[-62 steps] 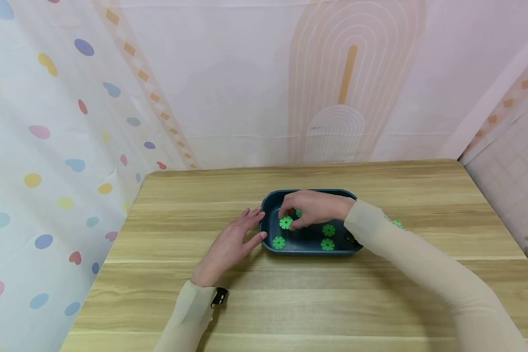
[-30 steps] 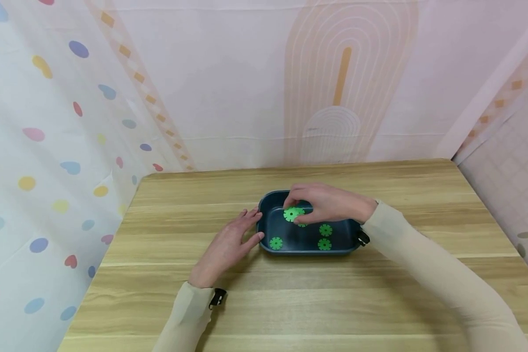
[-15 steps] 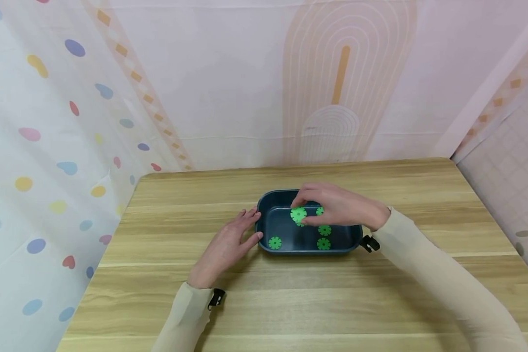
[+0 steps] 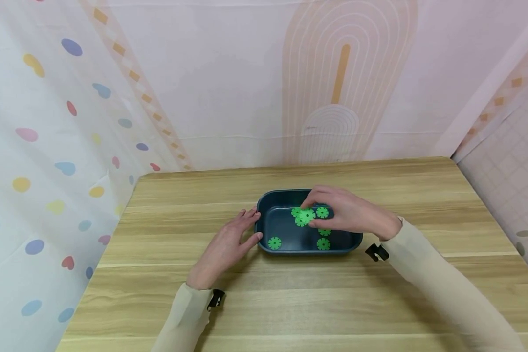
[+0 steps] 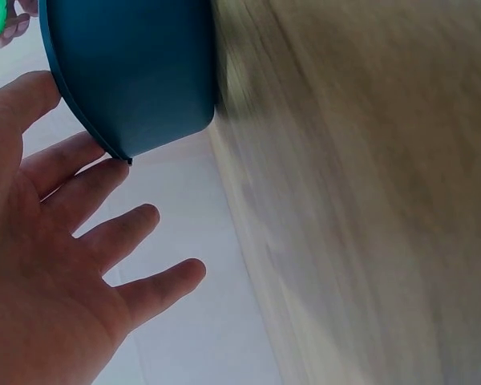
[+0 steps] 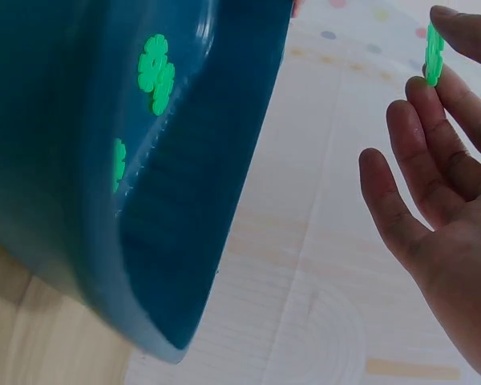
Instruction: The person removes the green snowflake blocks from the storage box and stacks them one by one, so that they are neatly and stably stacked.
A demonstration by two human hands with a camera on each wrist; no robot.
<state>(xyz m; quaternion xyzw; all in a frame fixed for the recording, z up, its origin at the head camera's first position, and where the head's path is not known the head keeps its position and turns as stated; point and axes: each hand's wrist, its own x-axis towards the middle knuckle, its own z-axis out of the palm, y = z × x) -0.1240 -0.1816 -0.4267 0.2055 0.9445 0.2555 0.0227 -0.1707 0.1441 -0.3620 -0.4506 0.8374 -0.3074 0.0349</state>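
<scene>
A dark blue rounded tray stands on the table, with several flat green snowflake-shaped discs on its floor. My right hand pinches one green snowflake disc between thumb and fingertips, above the tray; in the right wrist view this disc is edge-on and raised over the tray rim. Two discs overlap on the tray floor beneath. At the tray's left end my left hand rests with spread, extended fingers, its thumb and fingertips on the rim, as the left wrist view also shows.
The tray sits in the middle rear of a wood-grain table. A patterned curtain hangs behind the table and along its left side. Black clips are attached at both sleeves.
My right hand has picked up a disc from the tray's left part, lifted it and carried it rightward over the other discs. My left hand has stayed at the tray's left end.
</scene>
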